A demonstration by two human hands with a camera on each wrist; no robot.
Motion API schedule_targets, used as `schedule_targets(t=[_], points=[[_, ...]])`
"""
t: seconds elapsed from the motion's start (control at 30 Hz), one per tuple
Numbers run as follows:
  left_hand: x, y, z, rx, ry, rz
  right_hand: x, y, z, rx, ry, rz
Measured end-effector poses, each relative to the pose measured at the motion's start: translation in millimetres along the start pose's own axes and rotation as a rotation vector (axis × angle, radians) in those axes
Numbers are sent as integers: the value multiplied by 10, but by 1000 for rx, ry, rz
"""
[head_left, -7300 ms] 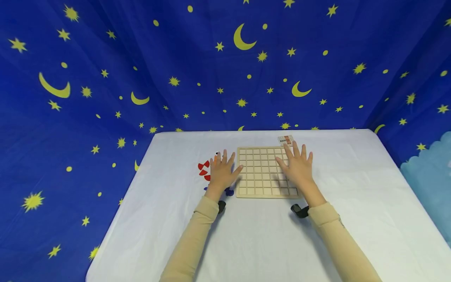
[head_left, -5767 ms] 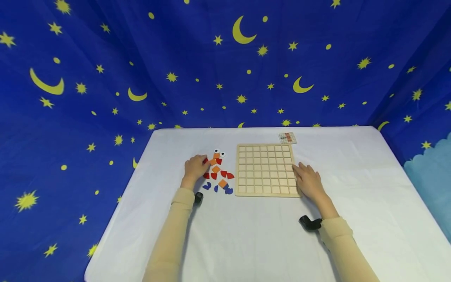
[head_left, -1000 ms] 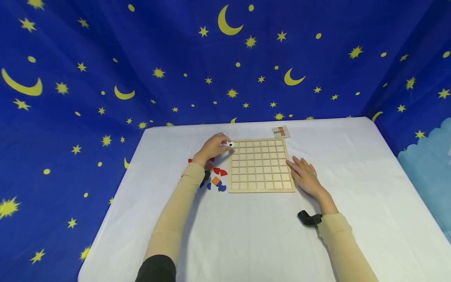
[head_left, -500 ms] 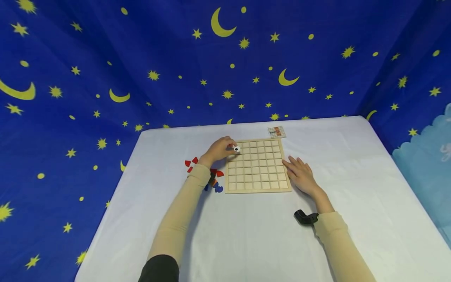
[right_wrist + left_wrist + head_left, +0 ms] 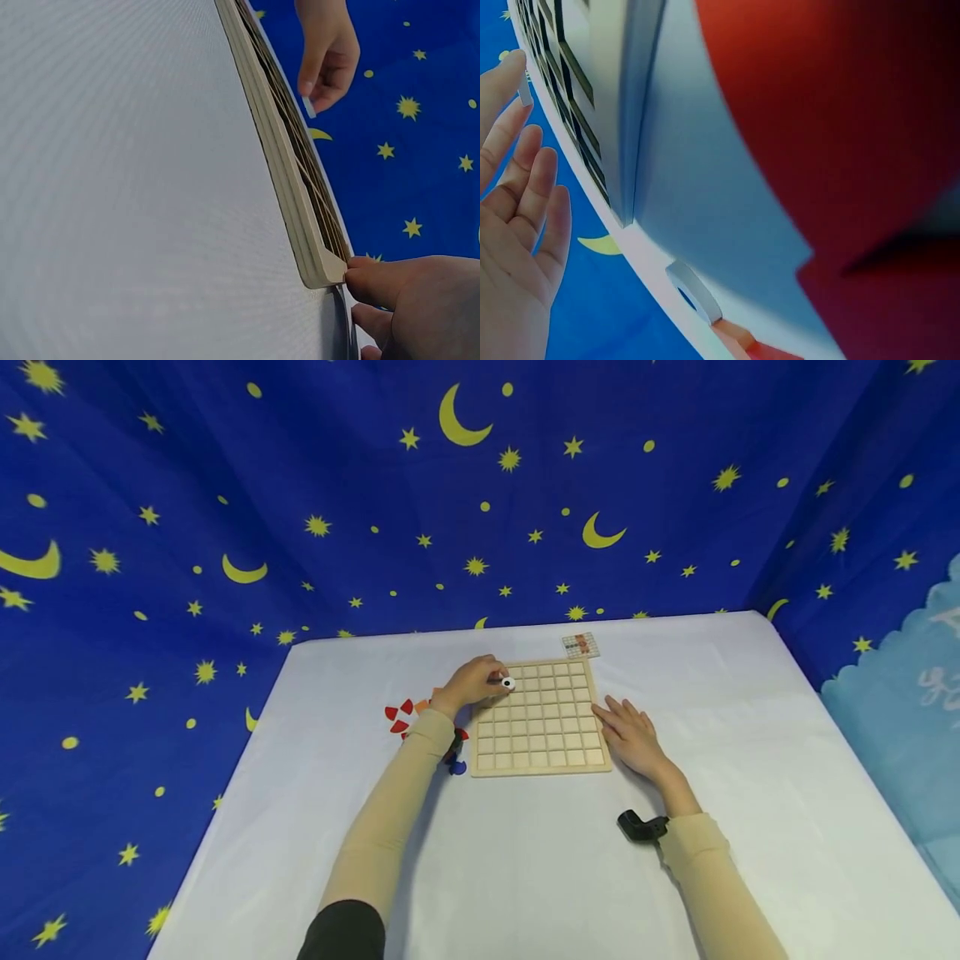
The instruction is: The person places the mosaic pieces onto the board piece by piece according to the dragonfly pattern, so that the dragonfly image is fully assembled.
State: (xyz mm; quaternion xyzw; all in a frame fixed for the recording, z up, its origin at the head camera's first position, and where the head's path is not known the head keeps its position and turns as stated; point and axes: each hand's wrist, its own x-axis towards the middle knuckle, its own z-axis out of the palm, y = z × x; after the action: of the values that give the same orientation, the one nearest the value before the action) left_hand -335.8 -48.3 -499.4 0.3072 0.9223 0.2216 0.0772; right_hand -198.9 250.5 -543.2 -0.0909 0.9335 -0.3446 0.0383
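In the head view my left hand point(image 5: 474, 681) pinches a round white eye piece point(image 5: 507, 683) with a black pupil, over the upper left of the wooden grid board point(image 5: 540, 771). The left wrist view shows the eye piece point(image 5: 525, 91) edge-on between thumb and fingertip, the other fingers loosely bent. My right hand point(image 5: 633, 737) rests at the board's right edge, fingers extended; in the right wrist view its fingertips point(image 5: 358, 271) touch the corner of the frame. A second eye piece point(image 5: 694, 292) stands on the left beside an orange piece point(image 5: 733, 334).
Red pieces point(image 5: 399, 727) and a blue piece point(image 5: 458, 767) lie left of the board, partly hidden by my left forearm. A small printed pattern card point(image 5: 581, 645) sits behind the board's far right corner. White cloth point(image 5: 555, 860) covers the table; a starry blue curtain point(image 5: 360, 468) hangs around it.
Earlier my left hand was among the loose pieces; it now holds the eye piece and has moved right over the board. My right hand went from spread above the board to its right edge.
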Motion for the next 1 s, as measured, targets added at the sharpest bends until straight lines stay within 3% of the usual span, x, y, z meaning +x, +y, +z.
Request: schedule_targets(t=[0.7,1.0], points=[[107,-34,77,35,-21,-14,4,-10,5,-27,0,0],[123,11,77,-20,-51,8,22,12,8,-36,-6,15]])
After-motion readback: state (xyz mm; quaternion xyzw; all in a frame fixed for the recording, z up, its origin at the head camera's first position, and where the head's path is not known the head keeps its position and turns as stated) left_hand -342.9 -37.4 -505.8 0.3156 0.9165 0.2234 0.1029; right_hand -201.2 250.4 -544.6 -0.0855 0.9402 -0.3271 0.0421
